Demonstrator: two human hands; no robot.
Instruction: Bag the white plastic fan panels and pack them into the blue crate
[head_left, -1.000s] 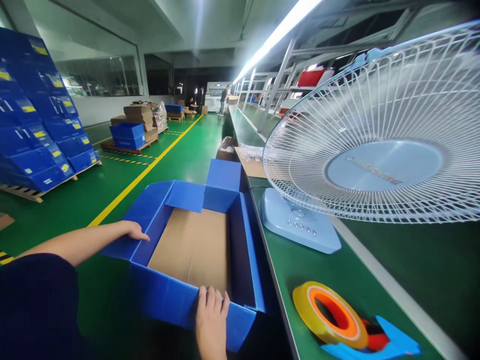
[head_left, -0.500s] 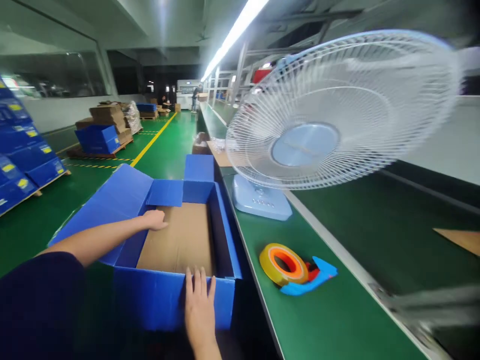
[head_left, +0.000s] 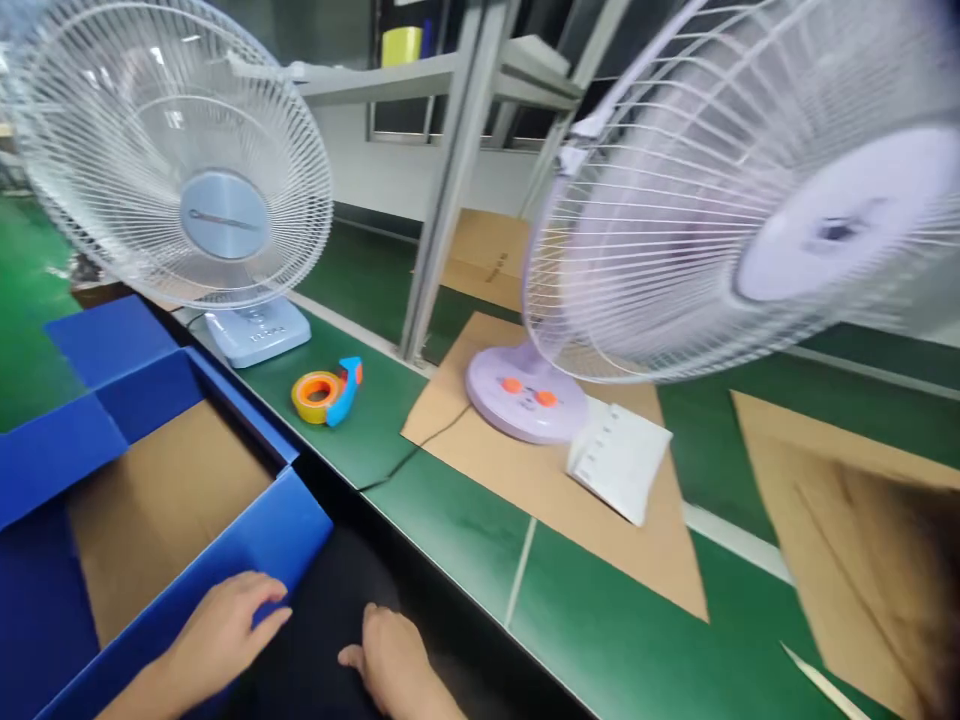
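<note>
Cardboard (head_left: 165, 505) lines the open blue box (head_left: 277, 530) at lower left of the frame. Over its near side, the left hand (head_left: 225, 628) has thumb and fingers parted, nothing between them; at bottom centre, the right hand (head_left: 391, 652) curls its fingers loosely, and whether they hold anything I cannot tell. Writing is too blurred to read: a mark on the pale-blue fan (head_left: 223, 213), upper left; another on the lilac fan (head_left: 832, 220), upper right; print on the white leaflet (head_left: 626, 460), right of centre.
</note>
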